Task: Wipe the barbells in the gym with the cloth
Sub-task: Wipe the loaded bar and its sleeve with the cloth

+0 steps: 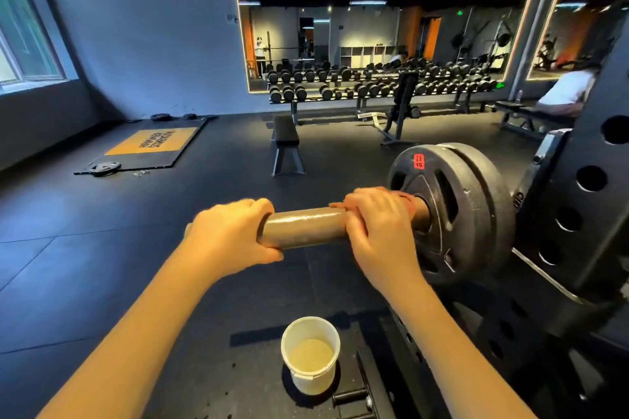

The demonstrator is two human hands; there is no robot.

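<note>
wiping the barbell sleeve (306, 226): my left hand (231, 235) grips its free end, my right hand (377, 224) clasps a pinkish cloth (408, 202) around it by the weight plates (452, 207), likely to slide outward next.

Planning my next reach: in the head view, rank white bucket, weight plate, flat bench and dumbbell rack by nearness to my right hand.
1. Weight plate, just right of the right hand.
2. White bucket, down below.
3. Flat bench, ahead mid-floor.
4. Dumbbell rack, by the far mirror.
</note>
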